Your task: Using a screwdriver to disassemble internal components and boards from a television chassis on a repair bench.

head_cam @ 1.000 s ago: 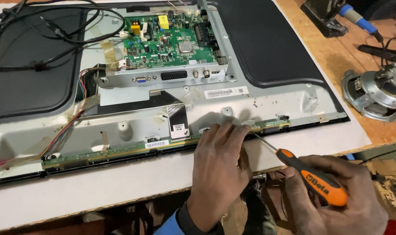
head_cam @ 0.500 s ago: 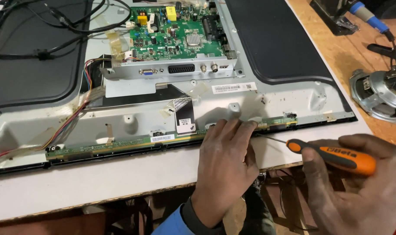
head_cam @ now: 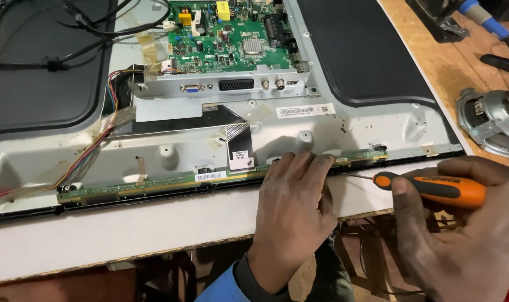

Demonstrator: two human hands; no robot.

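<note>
An opened flat-screen panel (head_cam: 377,120) lies back-up on a white table. My left hand (head_cam: 296,204) rests palm-down at its lower edge, fingertips pressing on the long narrow green circuit strip (head_cam: 153,183). My right hand (head_cam: 461,235) grips an orange-and-black screwdriver (head_cam: 433,187); its thin shaft points left toward the strip, with the tip hidden beside my left fingers. A flat ribbon cable (head_cam: 237,140) runs up from the strip toward the green main board (head_cam: 226,36) in its metal bracket.
Black cables (head_cam: 53,61) and a coloured wire bundle (head_cam: 92,151) cross the panel's left side. A round loudspeaker (head_cam: 492,120) sits on the wooden bench at right, with a blue-tipped tool (head_cam: 478,17) behind it. The table's front edge (head_cam: 125,235) is near me.
The view has shifted slightly, with the panel lower in frame. My right hand has levelled the screwdriver and brought it closer to the strip. My left hand stays pressed on the strip.
</note>
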